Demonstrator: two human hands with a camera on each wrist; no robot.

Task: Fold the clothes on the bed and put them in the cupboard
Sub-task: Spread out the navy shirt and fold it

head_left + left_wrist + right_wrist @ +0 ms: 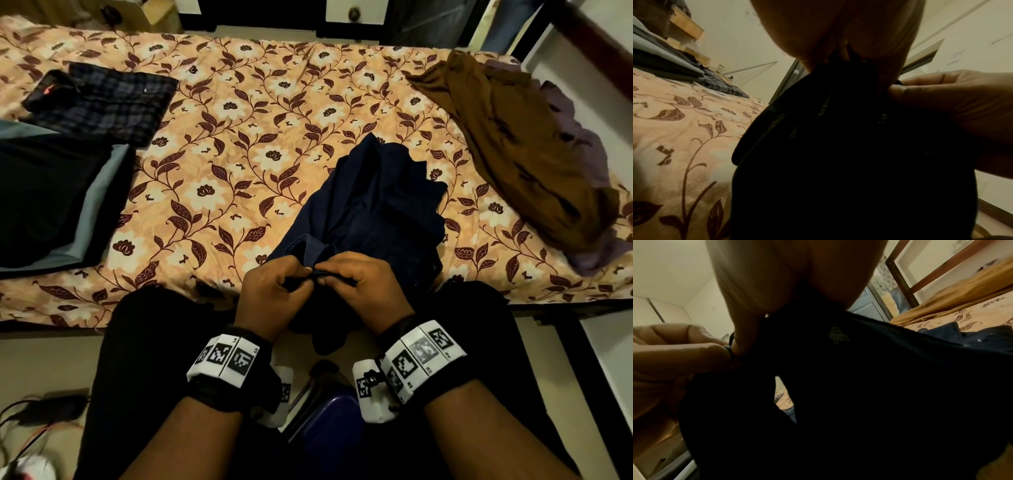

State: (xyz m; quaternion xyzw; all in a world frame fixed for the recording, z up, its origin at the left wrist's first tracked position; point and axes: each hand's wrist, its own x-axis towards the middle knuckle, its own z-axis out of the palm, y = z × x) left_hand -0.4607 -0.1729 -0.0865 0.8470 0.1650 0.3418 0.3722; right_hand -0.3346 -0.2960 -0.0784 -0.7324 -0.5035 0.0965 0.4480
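Navy cloth, a shirt (370, 205) by the look of its collar, is pinched at its near edge between the left hand (274, 291) and the right hand (363, 287), whose fingertips meet on one small bunch of fabric right at the bed's front edge; both hands have fingers and thumb curled tight on it. From the grip the navy shirt spreads away across the bed (239, 144), crumpled, while a dark tail of it hangs down below the hands toward the floor. The bed's cover is a peach sheet printed with cream flowers and maroon leaves. Far to the left of the grip lies a flat stack of folded clothes: a dark garment with a grey border (51, 202), and beyond it a blue checked shirt (109, 99). Off to the right and farther back, a brown garment (520, 154) sprawls unfolded over something purple at the bed's end. Beyond the far side of the bed stands dark furniture with a round knob (354, 13). Below the grip are the person's black-clad knees and pale floor, and cables (30, 418) trail on the floor down to the left.
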